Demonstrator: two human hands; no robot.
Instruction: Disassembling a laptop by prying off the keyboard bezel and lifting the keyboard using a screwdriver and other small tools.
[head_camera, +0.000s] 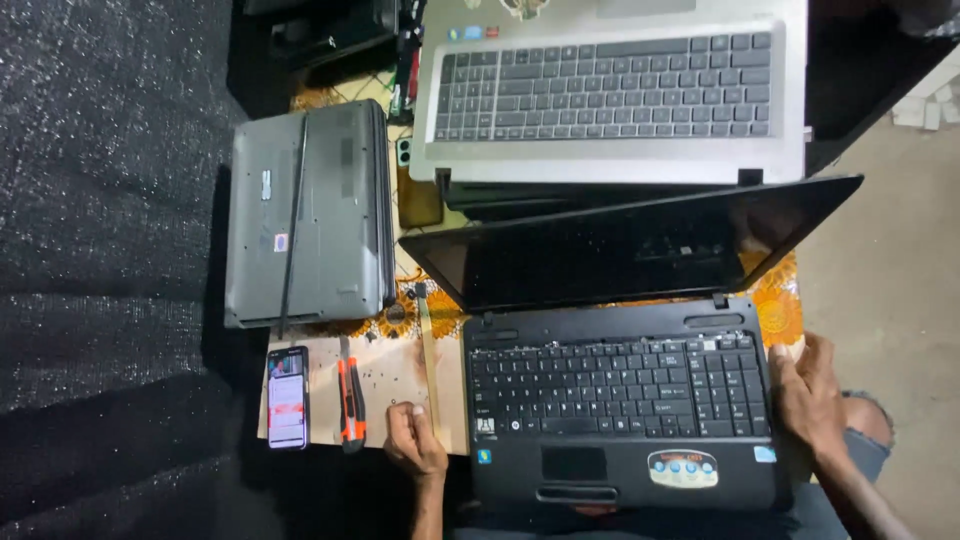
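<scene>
Steadying the open black plastic laptop (620, 400) at the near table edge is being done by the right hand (808, 395), fingers curled loosely over its right side. The left hand (414, 440) is being rested, half-closed, on the long pale wooden-handled tool (430, 360) beside it; an even hold is judged best.
</scene>
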